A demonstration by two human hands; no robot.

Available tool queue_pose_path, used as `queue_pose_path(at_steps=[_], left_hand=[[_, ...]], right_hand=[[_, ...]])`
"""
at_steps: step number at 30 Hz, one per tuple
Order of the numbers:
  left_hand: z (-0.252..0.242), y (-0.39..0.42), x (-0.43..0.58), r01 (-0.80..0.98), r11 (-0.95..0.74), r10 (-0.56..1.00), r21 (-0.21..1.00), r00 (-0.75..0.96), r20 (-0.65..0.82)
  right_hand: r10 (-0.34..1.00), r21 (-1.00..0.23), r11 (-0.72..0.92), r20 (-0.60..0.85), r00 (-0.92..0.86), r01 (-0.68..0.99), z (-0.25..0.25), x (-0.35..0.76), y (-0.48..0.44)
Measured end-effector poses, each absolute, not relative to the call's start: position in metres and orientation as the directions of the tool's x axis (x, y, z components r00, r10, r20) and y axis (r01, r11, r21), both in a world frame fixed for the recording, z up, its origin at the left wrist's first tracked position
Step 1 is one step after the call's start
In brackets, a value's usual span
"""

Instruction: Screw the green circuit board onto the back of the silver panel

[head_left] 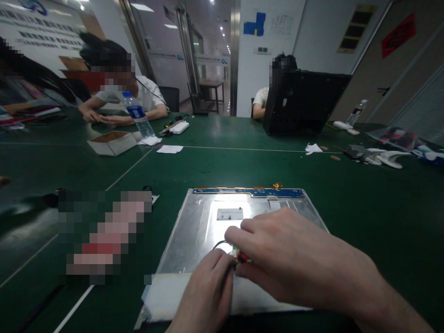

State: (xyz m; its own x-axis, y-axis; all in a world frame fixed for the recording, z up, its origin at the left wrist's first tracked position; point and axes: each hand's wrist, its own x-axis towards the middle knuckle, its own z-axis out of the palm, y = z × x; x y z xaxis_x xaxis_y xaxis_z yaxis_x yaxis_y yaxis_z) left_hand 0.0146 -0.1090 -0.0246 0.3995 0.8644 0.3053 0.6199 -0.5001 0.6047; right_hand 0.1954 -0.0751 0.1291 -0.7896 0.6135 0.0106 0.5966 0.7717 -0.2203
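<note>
A flat metal-backed display panel [194, 231] lies on the table with a narrow blue circuit strip [229, 191] along its far edge. Over its near half, my right hand [284, 254] pinches a small green circuit board [237, 254] with red and black parts, mostly hidden by the fingers. My left hand [210, 286] is closed against the board's left side, its fingertips pinching something too hidden to name. A thin dark wire [218, 243] loops out above the left fingers. White sheet material [166, 291] covers the panel's near edge.
A blurred-out flat object [107, 236] lies left of the panel on the green table [215, 164]. Farther off are an open box [113, 144], a water bottle [137, 113], a black monitor [305, 101] and bagged items [398, 138]. Other people sit across the table.
</note>
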Motion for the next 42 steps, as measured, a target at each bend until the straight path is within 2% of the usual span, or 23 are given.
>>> queue_pose_path(at_steps=[8, 33, 42], left_hand=[[-0.0244, -0.1077, 0.0145, 0.625, -0.495, 0.867, 0.604, 0.398, 0.3], [-0.0246, -0.1076, 0.0146, 0.624, -0.497, 0.865, 0.602, 0.407, 0.293], [-0.0209, -0.1076, 0.0158, 0.624, -0.494, 0.868, 0.606, 0.392, 0.304]], right_hand=[[0.575, -0.219, 0.801, 0.024, -0.818, 0.557, 0.1283, 0.1963, -0.0762], [0.598, -0.197, 0.79, 0.039, -0.801, 0.581, 0.1246, 0.1964, -0.0735], [0.584, -0.247, 0.787, 0.003, -0.812, 0.565, 0.1314, 0.1982, -0.0762]])
